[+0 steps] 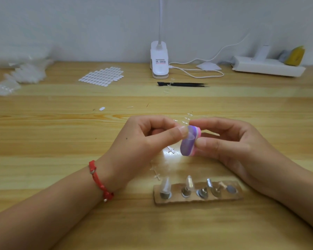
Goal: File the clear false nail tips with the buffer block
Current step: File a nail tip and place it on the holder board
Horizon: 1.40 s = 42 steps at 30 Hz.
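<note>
My left hand (pixel 145 139) pinches a clear false nail tip (pixel 190 136) between thumb and forefinger and holds it against the purple face of the buffer block (pixel 188 143). The block is purple with pink and white layers, and my right hand (pixel 229 141) grips it by its edges with thumb and fingers. Both hands hover above the middle of the wooden table (pixel 61 141). A cardboard strip (pixel 197 199) in front of my hands carries metal stands, some with clear nail tips (pixel 165 184) mounted upright on them.
Loose clear tips (pixel 185 118) and small plastic offcuts (pixel 171 150) lie around my hands. Black tweezers (pixel 182 84), a sheet of adhesive tabs (pixel 102 76), a white clip lamp (pixel 159 60) with its cable, bags of tips (pixel 20 74) and a white power strip (pixel 267 66) sit further back.
</note>
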### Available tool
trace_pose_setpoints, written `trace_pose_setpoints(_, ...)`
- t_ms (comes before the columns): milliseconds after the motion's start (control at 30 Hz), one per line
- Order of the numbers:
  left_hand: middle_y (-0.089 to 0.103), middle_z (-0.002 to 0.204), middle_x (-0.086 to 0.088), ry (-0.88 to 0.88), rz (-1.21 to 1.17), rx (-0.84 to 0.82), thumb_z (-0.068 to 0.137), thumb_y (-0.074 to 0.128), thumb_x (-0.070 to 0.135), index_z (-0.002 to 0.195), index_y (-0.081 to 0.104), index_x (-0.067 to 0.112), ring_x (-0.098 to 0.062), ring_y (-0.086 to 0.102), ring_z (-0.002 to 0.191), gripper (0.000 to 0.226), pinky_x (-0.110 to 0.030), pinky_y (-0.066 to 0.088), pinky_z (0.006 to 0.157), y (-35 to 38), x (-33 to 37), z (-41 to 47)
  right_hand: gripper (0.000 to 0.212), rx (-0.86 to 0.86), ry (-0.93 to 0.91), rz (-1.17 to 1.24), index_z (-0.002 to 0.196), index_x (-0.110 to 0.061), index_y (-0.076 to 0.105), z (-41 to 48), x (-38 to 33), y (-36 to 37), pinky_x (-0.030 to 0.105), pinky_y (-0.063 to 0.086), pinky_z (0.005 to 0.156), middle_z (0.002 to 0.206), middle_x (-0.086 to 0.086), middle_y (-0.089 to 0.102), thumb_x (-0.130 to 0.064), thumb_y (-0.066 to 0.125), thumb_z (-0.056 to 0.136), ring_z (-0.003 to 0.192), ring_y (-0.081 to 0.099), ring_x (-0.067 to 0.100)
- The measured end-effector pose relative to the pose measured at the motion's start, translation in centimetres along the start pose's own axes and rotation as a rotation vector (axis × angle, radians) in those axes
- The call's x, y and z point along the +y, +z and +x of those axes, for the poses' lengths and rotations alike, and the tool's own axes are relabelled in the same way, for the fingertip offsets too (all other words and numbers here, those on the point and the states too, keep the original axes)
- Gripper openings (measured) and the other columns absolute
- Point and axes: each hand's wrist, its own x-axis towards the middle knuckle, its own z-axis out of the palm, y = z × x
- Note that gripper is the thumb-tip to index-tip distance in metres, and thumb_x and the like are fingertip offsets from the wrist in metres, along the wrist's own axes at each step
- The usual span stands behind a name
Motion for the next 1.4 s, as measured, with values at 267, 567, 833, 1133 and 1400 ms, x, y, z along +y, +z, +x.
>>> trace_pose_setpoints(267,0.051,0.077,-0.041,-0.006,0.006,0.07,0.071,0.069,0.031,0.071,0.074,0.014,-0.023,0.043,0.072,0.019,-0.024,0.037,0.065,-0.1,-0.09,0.19,0.039,-0.006,0.003,-0.036,0.099,-0.016,0.076,-0.07,0.08,-0.03,0.028,0.056,0.076,0.099,0.019,0.074,-0.018,0.081,0.061,0.089,0.072,0.028)
trace_pose_setpoints(567,0.052,0.081,-0.042,-0.019,0.031,0.063,0.07,0.073,0.032,0.076,0.074,0.009,-0.023,0.045,0.073,0.024,-0.029,0.036,0.069,-0.13,-0.26,0.18,0.041,-0.044,-0.018,-0.026,0.095,-0.019,0.077,-0.23,-0.11,0.09,0.025,0.056,0.074,0.092,0.013,0.075,-0.028,0.087,0.056,0.083,0.073,0.022)
trace_pose_setpoints(833,0.051,0.079,-0.042,-0.019,0.014,0.095,0.068,0.069,0.034,0.073,0.074,0.012,-0.022,0.044,0.073,0.023,-0.026,0.037,0.066,-0.18,-0.27,0.17,0.047,-0.023,0.0,-0.051,0.097,-0.018,0.076,-0.09,0.05,-0.06,0.028,0.056,0.077,0.095,0.015,0.075,-0.032,0.09,0.054,0.087,0.073,0.025)
trace_pose_setpoints(1133,0.046,0.067,-0.038,-0.006,0.036,0.076,0.072,0.072,0.033,0.072,0.074,0.014,-0.022,0.038,0.069,0.02,-0.029,0.032,0.067,0.01,-0.55,0.22,0.036,0.029,-0.011,0.008,0.094,-0.015,0.078,0.14,0.15,0.01,0.028,0.057,0.073,0.094,0.015,0.075,-0.007,0.083,0.059,0.084,0.073,0.025)
trace_pose_setpoints(1400,0.045,0.067,-0.038,0.012,0.048,0.078,0.071,0.074,0.033,0.073,0.074,0.01,-0.023,0.038,0.07,0.024,-0.026,0.032,0.066,0.1,-0.6,0.27,0.031,0.047,0.007,0.046,0.099,-0.005,0.074,0.17,0.14,-0.11,0.026,0.057,0.071,0.096,0.015,0.074,-0.004,0.07,0.069,0.082,0.073,0.022)
